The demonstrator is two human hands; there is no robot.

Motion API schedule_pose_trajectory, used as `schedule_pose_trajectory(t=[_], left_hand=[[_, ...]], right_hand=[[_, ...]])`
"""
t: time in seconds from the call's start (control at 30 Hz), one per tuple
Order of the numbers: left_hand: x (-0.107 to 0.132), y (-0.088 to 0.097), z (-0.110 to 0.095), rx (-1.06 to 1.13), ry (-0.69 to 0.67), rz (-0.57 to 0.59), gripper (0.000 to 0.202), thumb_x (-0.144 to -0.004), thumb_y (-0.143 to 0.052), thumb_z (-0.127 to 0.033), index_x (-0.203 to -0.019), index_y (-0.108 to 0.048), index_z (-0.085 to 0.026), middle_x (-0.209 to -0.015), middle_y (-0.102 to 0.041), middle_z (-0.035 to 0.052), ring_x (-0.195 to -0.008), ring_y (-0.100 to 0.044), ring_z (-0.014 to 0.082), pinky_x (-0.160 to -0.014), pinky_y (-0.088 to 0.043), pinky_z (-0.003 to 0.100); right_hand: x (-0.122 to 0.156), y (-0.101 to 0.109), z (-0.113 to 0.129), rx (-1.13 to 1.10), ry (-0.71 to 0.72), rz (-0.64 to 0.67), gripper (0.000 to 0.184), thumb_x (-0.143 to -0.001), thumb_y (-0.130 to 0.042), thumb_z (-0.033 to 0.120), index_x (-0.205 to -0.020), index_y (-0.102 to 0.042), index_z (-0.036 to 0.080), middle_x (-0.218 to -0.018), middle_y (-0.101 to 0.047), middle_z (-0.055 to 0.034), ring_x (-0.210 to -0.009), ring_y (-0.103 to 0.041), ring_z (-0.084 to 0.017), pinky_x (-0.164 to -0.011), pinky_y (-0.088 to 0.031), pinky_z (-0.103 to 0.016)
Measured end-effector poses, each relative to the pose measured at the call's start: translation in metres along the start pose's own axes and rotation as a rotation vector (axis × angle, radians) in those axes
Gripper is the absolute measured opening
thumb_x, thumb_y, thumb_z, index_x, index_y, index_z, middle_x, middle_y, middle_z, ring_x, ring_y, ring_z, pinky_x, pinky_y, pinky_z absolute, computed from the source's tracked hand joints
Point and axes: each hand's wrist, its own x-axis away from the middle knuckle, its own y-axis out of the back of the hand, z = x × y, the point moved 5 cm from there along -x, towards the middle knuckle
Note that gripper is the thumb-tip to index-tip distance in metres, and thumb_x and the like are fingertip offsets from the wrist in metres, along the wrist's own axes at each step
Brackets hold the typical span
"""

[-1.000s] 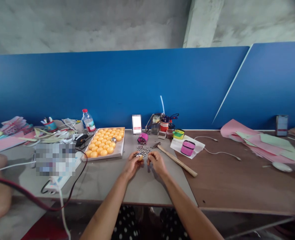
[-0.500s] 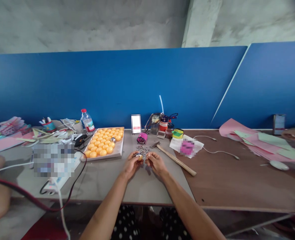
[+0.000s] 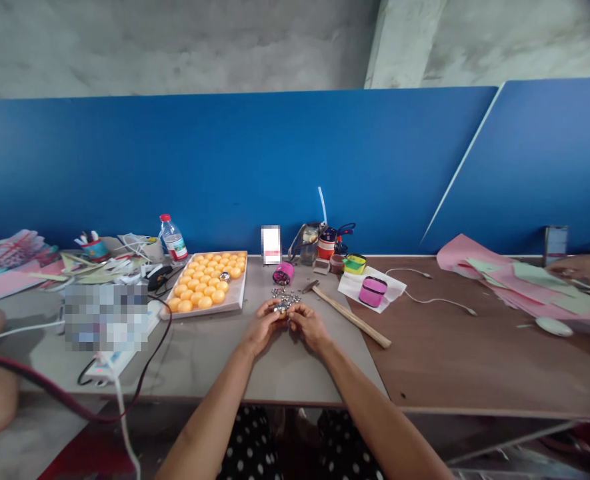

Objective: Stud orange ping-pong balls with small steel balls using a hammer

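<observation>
My left hand [image 3: 262, 325] is closed around a small orange ball [image 3: 281, 311] with silver pieces on it, held just above the grey table [image 3: 209, 357]. My right hand [image 3: 307, 324] is pinched against the same ball from the right, fingertips touching it. Just beyond my fingers lies a pile of small silver metal pieces [image 3: 285, 297]. A tray of several orange balls [image 3: 205, 289] sits to the left, with one silver-covered ball among them. A wooden-handled hammer [image 3: 349, 316] lies to the right of my hands.
A pink cup [image 3: 283, 273], jars, a water bottle [image 3: 173, 240] and a pink pouch [image 3: 373, 291] stand behind. A power strip with cables [image 3: 107, 360] lies left. Another person's hand [image 3: 582, 270] rests on coloured paper sheets at far right; someone's arm shows at far left.
My right hand has closed in until its fingertips meet the ball in my left hand. The other person's hand has come further into view at the right.
</observation>
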Motion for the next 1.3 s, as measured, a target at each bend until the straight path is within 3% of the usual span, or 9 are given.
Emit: schedule_pose_trajectory(t=[0.37,1.3], left_hand=[[0.0011,-0.0035,0.0,-0.001,-0.006,0.026,0.04,-0.064,-0.073,-0.024,-0.099,-0.056,-0.018,-0.098,-0.059,0.0048,-0.081,-0.062,0.0174,-0.08,-0.049,0.037],[-0.0012,0.0042,0.0052,-0.098,-0.025,-0.007,0.042,-0.067,-0.071,-0.027,-0.104,-0.055,-0.02,-0.104,-0.059,0.0049,-0.081,-0.061,0.0155,-0.081,-0.048,0.034]], right_hand=[[-0.0039,0.0014,-0.0053,-0.003,0.023,-0.003,0.021,-0.066,-0.063,0.035,-0.075,-0.052,0.02,-0.045,-0.047,0.0093,-0.035,-0.037,-0.006,-0.035,-0.029,-0.019],[-0.0006,-0.0018,0.0015,0.146,0.042,-0.042,0.019,-0.065,-0.059,0.035,-0.071,-0.051,0.018,-0.044,-0.048,0.008,-0.036,-0.039,-0.007,-0.037,-0.032,-0.019]])
